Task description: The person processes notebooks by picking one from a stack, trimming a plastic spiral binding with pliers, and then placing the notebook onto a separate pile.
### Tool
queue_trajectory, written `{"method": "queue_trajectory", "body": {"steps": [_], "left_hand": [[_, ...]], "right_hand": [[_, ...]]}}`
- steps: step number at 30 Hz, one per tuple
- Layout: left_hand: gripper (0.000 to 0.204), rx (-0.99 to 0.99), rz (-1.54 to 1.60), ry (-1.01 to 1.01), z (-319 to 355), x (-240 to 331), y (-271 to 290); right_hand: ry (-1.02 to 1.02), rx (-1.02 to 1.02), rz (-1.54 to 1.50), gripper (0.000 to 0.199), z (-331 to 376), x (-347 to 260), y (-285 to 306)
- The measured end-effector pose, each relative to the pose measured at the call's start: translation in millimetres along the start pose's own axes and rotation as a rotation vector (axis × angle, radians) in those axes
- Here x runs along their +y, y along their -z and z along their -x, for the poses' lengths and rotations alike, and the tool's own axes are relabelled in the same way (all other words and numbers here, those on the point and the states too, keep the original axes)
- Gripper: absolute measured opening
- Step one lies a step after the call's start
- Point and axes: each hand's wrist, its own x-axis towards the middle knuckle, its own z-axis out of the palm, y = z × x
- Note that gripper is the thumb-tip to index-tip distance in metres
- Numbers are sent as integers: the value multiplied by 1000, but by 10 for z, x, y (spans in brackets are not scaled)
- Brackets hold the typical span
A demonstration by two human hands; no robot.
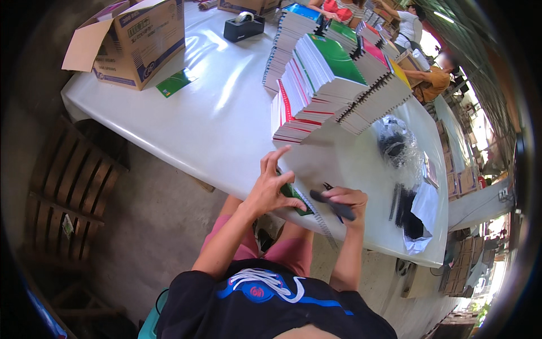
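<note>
At far L, an open cardboard box (pixel 141 51) is seen on the white table (pixel 141 124), w/ a loose green cover sheet (pixel 175 82) just beside it, then a black tape dispenser (pixel 244 27). The L hand (pixel 274 189) is held approx. half open, thumb & fingers spread in a curve over a green spiral-bound booklet (pixel 303 211); nothing is seen pinched. The booklet is set under & just R of that hand, at the table's near edge, its spiral coil (pixel 320 220) trailed past the edge. Beyond, notebook stacks (pixel 339 62) are piled. By the R hand (pixel 350 200), fingers closed, a black-handled tool (pixel 334 205) is gripped near the coil. Far R, black binding coils (pixel 403 206) are laid.
</note>
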Motion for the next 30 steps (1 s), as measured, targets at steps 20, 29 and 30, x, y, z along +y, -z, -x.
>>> {"method": "queue_trajectory", "body": {"steps": [20,29,30], "left_hand": [[64,-32,309,123,15,-240,-126],[96,-56,454,225,6,-318,-163],[97,-69,424,232,29,-322,-164]], "right_hand": [[54,-110,179,28,-225,222,-44],[-348,59,533,27,-330,299,-134],[-215,32,398,27,-354,259,-149]]}}
